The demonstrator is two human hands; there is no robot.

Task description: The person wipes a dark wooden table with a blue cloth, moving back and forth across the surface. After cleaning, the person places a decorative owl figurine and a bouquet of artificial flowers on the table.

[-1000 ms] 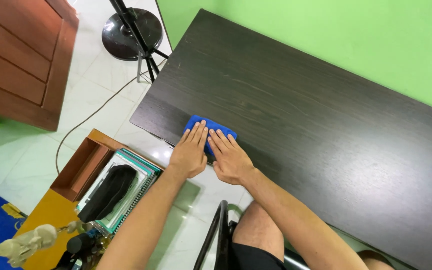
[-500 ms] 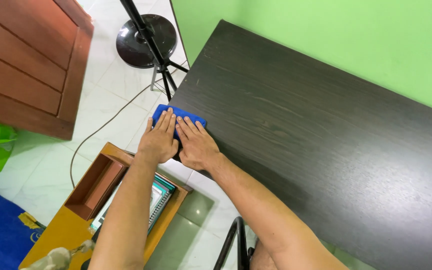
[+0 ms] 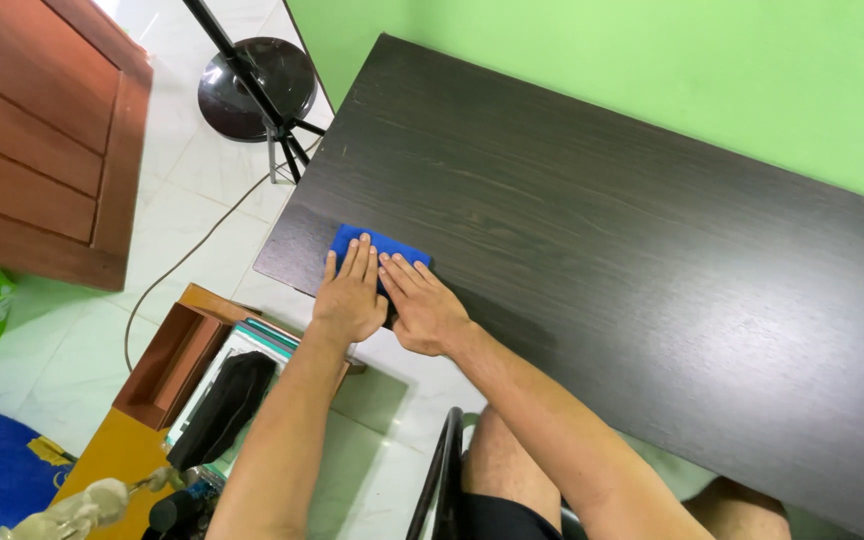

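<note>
A folded blue cloth (image 3: 377,244) lies flat on the dark wooden table (image 3: 602,230), near its front left corner. My left hand (image 3: 350,292) and my right hand (image 3: 420,303) press side by side on the cloth, palms down, fingers straight and close together. The hands cover most of the cloth; only its far edge shows beyond the fingertips.
A green wall (image 3: 652,70) runs behind the table. Left of it stand a black tripod with a round base (image 3: 252,75) and a cable on the tiled floor. Below are a low wooden shelf (image 3: 167,365) with books and a black pouch (image 3: 222,405), and a black chair (image 3: 437,480).
Both hands slid the cloth left to the table's corner edge, then back to the right a little; it now lies fully on the tabletop.
</note>
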